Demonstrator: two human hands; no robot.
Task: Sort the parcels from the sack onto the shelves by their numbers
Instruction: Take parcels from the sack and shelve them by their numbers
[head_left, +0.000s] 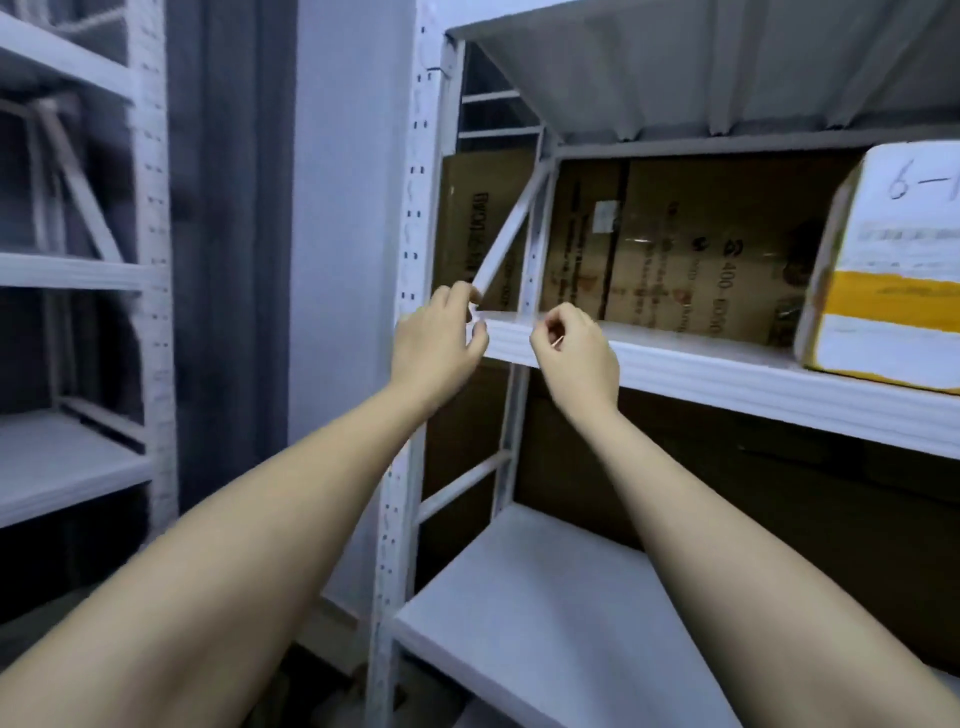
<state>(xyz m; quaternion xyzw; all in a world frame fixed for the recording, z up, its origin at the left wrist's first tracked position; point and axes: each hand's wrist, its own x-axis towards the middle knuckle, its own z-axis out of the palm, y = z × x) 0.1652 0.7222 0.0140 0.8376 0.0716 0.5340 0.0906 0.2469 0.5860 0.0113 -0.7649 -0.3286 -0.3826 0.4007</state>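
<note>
one parcel (888, 260) visible, a white box with a yellow band and handwritten "6-" on its face (rest cut off by the frame edge), sitting on the middle shelf (727, 374) at far right. reads as already sorted, though i can't verify the shelf number. both hands are up at the front left corner of that shelf, well apart from the parcel. left hand (436, 338) has fingers curled at the corner where the diagonal brace (506, 236) meets the shelf edge; something small and white sits at the fingertips, too blurred to say whether it's pinched or just touched. right hand (574, 348) has fingers curled in, with a thin pale sliver at the thumb; can't tell if it's gripping anything. neither hand carries a parcel. sack not in view, so the remaining count is unknown. brown cardboard cartons (675, 244) stand behind the rack. lower shelf (545, 623) and the left rack (67, 467) show no parcels. judgement: early-to-mid task, most sorting probably left.
</note>
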